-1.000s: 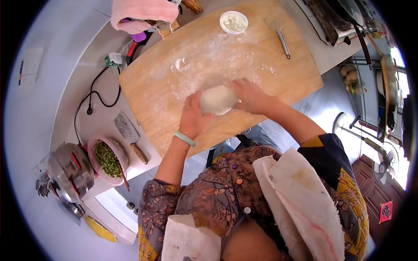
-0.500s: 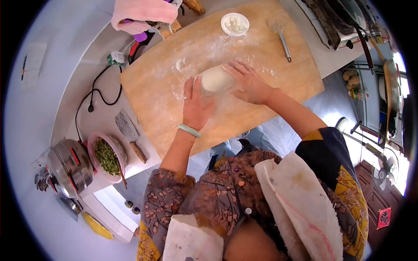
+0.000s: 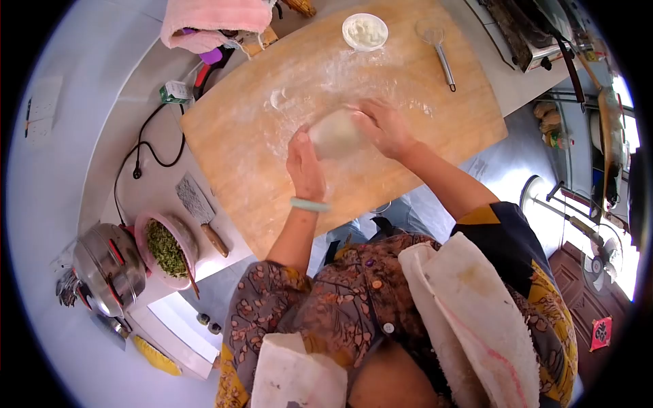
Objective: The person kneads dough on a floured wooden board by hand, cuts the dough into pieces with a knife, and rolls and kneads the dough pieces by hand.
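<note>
A pale, smooth lump of dough [image 3: 335,134] lies between my two hands on the floured wooden board [image 3: 252,177]; its outline is slightly blurred. My left hand [image 3: 305,168], with a pale green bangle at the wrist, presses against the dough's left side. Against its upper right side rests my right hand [image 3: 385,127], fingers curled over the edge. Together the hands hold the dough. White flour is smeared on the board above and left of it.
A white bowl of flour [image 3: 365,32] and a whisk [image 3: 443,60] are at the board's far side. Left of the board are a cleaver [image 3: 202,212], a pink bowl of chopped greens [image 3: 165,249], a steel pot [image 3: 112,265] and a black cord [image 3: 140,144]. A stove [image 3: 537,47] stands top right.
My left hand has turned more upright along the dough's side. My right hand has shifted slightly left, and the dough's shape and angle have changed between them.
</note>
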### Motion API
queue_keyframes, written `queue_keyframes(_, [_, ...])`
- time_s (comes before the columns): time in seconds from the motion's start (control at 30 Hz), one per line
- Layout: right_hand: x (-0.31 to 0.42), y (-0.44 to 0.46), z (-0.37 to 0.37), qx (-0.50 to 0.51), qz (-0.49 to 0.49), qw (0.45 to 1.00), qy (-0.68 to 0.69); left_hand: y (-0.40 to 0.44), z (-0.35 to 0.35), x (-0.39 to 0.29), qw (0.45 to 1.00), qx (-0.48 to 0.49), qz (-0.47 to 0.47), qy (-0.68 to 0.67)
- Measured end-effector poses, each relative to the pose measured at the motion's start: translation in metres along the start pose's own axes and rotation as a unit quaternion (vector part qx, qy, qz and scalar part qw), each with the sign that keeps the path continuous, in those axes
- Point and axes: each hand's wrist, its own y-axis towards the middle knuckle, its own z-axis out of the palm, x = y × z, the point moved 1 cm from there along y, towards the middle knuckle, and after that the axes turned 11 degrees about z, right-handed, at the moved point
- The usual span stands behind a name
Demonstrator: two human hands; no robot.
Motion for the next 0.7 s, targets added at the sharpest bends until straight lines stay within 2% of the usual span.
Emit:
queue_keyframes(0.03, [-0.005, -0.011, -0.001, -0.006, -0.027, 0.997, 0.066, -0.011, 0.003, -0.002, 1.000, 0.006, 0.014, 0.010])
queue_keyframes(0.1, [-0.010, -0.027, 0.004, -0.060, -0.017, 0.993, 0.101, -0.029, 0.007, -0.002, 0.998, 0.016, 0.045, 0.033])
queue_keyframes(0.13, [-0.011, -0.029, 0.007, -0.089, -0.012, 0.989, 0.119, -0.030, 0.006, -0.001, 0.991, 0.034, 0.092, 0.089])
queue_keyframes(0.17, [-0.011, -0.029, 0.011, -0.104, -0.026, 0.992, 0.067, -0.030, 0.005, -0.001, 0.978, 0.046, 0.140, 0.146])
queue_keyframes(0.23, [-0.011, -0.029, 0.016, -0.136, -0.053, 0.988, -0.041, -0.030, 0.008, 0.004, 0.893, 0.096, 0.287, 0.333])
queue_keyframes(0.33, [-0.013, -0.021, 0.018, -0.115, -0.064, 0.988, -0.078, -0.023, 0.011, 0.012, 0.897, 0.101, 0.290, 0.319])
queue_keyframes(0.43, [-0.010, -0.004, 0.018, -0.096, -0.032, 0.985, -0.137, -0.004, 0.014, 0.017, 0.881, 0.110, 0.272, 0.372])
queue_keyframes(0.53, [0.001, 0.024, 0.023, -0.153, -0.001, 0.973, -0.172, 0.040, 0.019, 0.007, 0.921, 0.128, 0.153, 0.334])
queue_keyframes(0.63, [0.012, 0.044, 0.020, -0.114, 0.163, 0.980, -0.020, 0.062, 0.022, 0.008, 0.981, 0.015, 0.088, 0.172])
queue_keyframes(0.7, [0.002, 0.045, 0.019, -0.115, 0.191, 0.953, 0.206, 0.057, 0.012, 0.001, 0.989, -0.022, 0.102, 0.107])
